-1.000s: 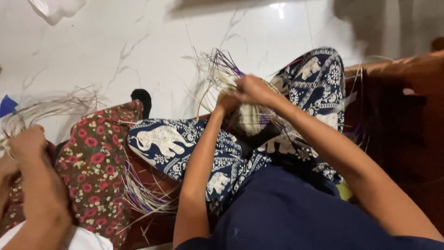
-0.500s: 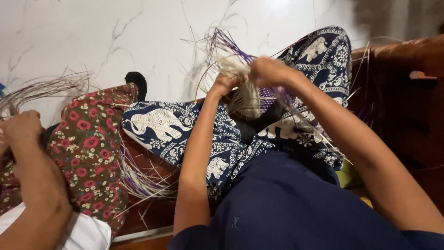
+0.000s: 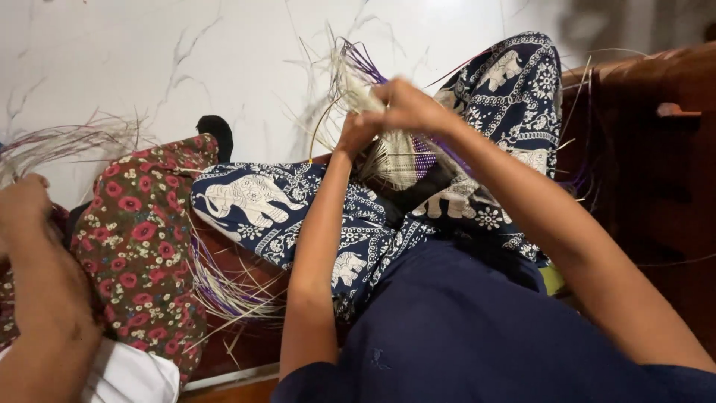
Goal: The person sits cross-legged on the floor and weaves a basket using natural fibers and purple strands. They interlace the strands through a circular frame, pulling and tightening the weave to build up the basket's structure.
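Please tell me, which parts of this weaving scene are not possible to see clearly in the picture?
- Woven piece, head view: its middle is covered by the left hand and right hand.
- Fingertips of both hands: motion blur, so the grip is unclear.
- Neighbour's hand: cut off by the left edge.
- Loose strips: too thin to count.

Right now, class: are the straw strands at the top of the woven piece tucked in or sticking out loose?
Loose. Above the hands, pale and purple strands of the woven piece fan out unwoven against the white floor.
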